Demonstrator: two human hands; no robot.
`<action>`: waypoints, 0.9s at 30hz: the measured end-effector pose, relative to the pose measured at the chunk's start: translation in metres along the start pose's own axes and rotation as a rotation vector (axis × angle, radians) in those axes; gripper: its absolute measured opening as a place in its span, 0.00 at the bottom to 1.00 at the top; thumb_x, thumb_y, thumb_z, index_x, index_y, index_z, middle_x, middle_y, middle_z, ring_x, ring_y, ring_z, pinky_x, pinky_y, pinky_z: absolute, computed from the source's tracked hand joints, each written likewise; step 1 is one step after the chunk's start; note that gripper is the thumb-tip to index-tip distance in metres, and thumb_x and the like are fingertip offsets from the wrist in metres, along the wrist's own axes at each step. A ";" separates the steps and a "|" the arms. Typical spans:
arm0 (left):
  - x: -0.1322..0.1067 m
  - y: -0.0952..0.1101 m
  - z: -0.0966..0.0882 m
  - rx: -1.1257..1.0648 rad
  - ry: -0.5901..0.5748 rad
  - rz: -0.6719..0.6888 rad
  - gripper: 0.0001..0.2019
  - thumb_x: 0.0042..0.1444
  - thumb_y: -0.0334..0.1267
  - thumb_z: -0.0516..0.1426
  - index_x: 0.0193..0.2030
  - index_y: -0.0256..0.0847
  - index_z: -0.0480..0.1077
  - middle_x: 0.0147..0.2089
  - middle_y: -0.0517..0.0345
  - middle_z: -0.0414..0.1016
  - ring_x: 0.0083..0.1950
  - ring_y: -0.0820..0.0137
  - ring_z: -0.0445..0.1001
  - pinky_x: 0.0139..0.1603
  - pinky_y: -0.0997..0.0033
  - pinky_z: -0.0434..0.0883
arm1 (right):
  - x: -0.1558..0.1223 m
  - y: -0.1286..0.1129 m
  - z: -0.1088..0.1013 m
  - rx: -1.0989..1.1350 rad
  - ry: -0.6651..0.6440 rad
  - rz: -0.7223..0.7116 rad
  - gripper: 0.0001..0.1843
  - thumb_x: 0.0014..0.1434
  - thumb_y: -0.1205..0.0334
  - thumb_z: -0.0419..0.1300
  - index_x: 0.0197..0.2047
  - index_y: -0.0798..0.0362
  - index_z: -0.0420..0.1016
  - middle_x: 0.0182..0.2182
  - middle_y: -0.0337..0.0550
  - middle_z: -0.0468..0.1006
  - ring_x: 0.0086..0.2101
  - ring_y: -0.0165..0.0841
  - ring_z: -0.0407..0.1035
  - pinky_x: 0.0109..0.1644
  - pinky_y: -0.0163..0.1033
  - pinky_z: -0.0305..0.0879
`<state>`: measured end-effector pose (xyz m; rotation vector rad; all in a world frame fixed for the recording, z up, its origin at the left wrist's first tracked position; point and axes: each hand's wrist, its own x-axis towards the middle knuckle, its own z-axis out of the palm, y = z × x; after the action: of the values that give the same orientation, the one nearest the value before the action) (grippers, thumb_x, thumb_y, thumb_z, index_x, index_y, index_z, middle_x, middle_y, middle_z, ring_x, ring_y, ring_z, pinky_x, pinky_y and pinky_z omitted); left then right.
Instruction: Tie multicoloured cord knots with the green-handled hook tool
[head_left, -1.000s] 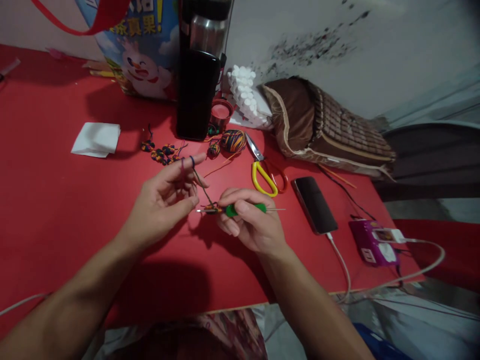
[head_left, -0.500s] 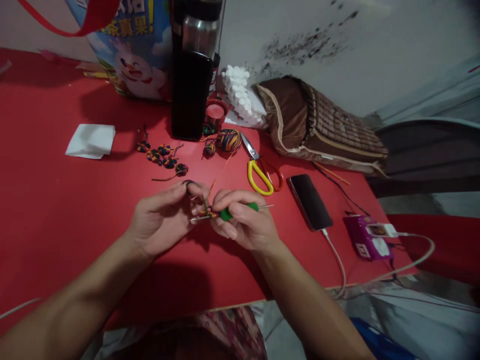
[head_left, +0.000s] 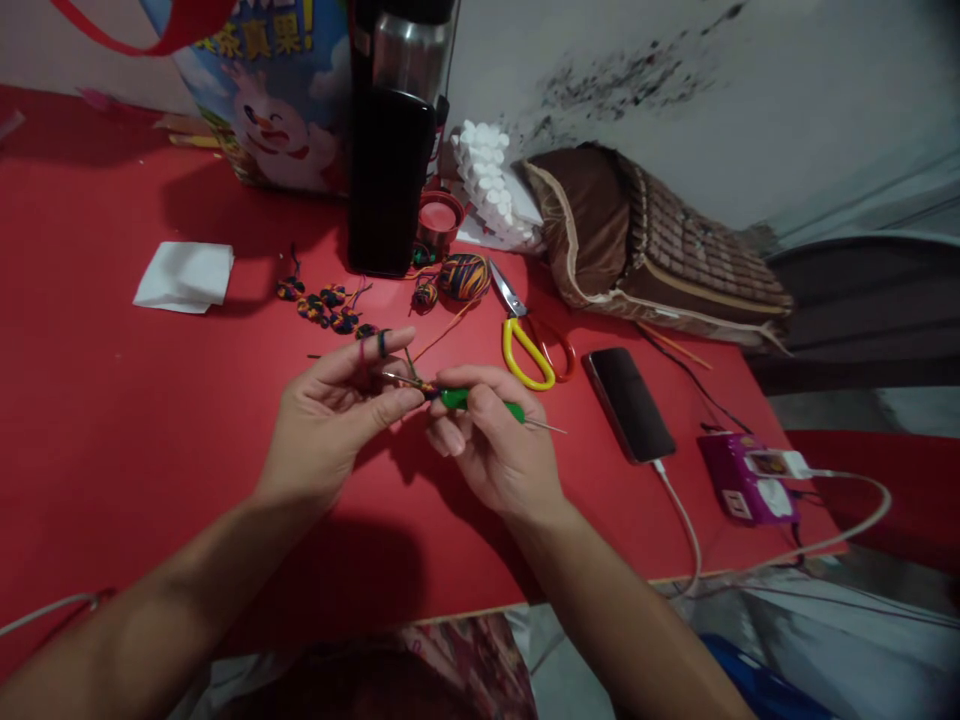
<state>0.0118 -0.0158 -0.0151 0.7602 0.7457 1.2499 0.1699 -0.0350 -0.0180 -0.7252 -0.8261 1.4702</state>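
My right hand (head_left: 491, 440) is closed around a green-handled crochet hook (head_left: 480, 403), its metal tip pointing left toward my left hand. My left hand (head_left: 337, 410) has multicoloured yarn (head_left: 382, 345) looped over the raised index finger, while thumb and middle finger pinch a tiny crocheted piece at the hook's tip. The thread runs back across the red table (head_left: 105, 420) to a ball of yarn (head_left: 465, 276). Both hands hover just above the tabletop.
Several small crocheted pieces (head_left: 322, 303) lie behind my left hand. Yellow-handled scissors (head_left: 529, 345), a phone (head_left: 628, 403) on a cable, a purple power strip (head_left: 746, 480), a black flask (head_left: 390, 180), a folded white tissue (head_left: 184, 277) and a brown cushion (head_left: 652, 250) stand around.
My left index finger has lifted again, stretching the yarn, after curling in toward the hook. The hook has tilted so its tip points up-left.
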 end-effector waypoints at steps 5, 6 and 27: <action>0.000 0.001 0.003 -0.050 0.055 -0.016 0.19 0.49 0.25 0.75 0.48 0.48 0.88 0.35 0.60 0.84 0.37 0.76 0.81 0.42 0.81 0.80 | -0.006 0.004 -0.003 -0.208 0.016 -0.150 0.09 0.66 0.59 0.72 0.50 0.44 0.88 0.34 0.38 0.86 0.23 0.24 0.71 0.30 0.35 0.74; 0.000 0.001 0.004 -0.074 0.066 -0.037 0.20 0.48 0.25 0.75 0.47 0.48 0.88 0.34 0.61 0.83 0.35 0.77 0.81 0.40 0.81 0.80 | -0.007 0.005 -0.004 -0.269 0.025 -0.193 0.10 0.67 0.59 0.71 0.51 0.43 0.88 0.36 0.39 0.86 0.24 0.25 0.73 0.31 0.36 0.75; -0.006 -0.007 0.014 -0.191 0.126 -0.135 0.19 0.45 0.29 0.77 0.46 0.46 0.87 0.31 0.64 0.83 0.32 0.79 0.80 0.39 0.83 0.79 | -0.015 -0.004 -0.003 -1.319 -0.032 -0.819 0.20 0.69 0.73 0.65 0.62 0.53 0.82 0.42 0.49 0.87 0.41 0.35 0.83 0.45 0.39 0.84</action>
<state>0.0256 -0.0240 -0.0126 0.4713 0.7550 1.2341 0.1756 -0.0499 -0.0168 -1.0849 -1.8529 0.0518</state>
